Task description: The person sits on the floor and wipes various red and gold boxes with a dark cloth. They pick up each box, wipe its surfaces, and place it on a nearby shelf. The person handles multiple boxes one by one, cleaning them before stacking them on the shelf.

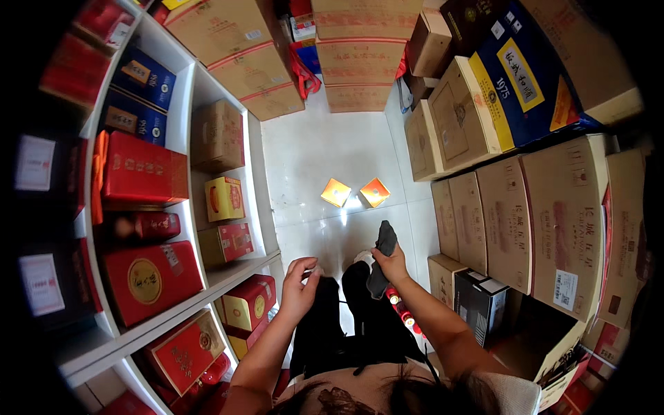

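Note:
My right hand (pixel 393 265) is closed around a dark grey cloth (pixel 384 239), which sticks out above the fist and hangs down below it. My left hand (pixel 300 286) is held in front of my left leg. Its fingers are loosely curled with the thumb apart from them, and nothing shows in it. On the pale tiled floor ahead of my feet, two small orange-yellow boxes stand side by side, a left box (pixel 336 192) and a right box (pixel 375 192). Below my right wrist, several red bottles (pixel 407 317) with gold-coloured tops show beside my right leg.
White shelves (pixel 250 271) along the left hold red, blue and yellow gift boxes, among them a red box (pixel 151 282). Brown cartons (pixel 363 62) are stacked at the far end. More cartons (pixel 508 214) line the right side, with a blue box (pixel 522 79) on top.

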Demonstrator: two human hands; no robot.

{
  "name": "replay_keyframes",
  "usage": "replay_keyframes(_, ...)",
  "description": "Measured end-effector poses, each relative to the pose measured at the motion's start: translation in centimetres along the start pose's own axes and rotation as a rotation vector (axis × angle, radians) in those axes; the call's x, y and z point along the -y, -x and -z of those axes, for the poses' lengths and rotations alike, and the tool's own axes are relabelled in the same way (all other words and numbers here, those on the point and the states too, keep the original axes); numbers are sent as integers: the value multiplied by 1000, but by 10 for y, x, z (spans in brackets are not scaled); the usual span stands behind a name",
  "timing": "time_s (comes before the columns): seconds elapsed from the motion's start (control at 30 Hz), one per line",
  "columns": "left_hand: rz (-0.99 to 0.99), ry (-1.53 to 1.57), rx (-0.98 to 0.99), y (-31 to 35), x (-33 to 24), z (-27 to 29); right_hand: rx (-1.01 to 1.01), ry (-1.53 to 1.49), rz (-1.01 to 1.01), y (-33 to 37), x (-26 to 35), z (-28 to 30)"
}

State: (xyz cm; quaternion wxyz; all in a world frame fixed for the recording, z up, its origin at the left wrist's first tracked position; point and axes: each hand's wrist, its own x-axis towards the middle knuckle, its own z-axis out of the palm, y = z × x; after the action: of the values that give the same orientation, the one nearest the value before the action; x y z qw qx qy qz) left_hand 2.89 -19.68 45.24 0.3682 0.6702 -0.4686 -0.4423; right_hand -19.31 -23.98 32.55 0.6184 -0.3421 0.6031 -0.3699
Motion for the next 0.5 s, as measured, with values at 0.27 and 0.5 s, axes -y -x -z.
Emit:
replay_keyframes(0.27, 126, -33, 173, -55, 110, -65, -129, -42, -116, -30, -66, 5)
replay_keyframes(0.5, 315, -67, 284, -67, 197, -90, -235, -34, -118, -44, -138, -21)
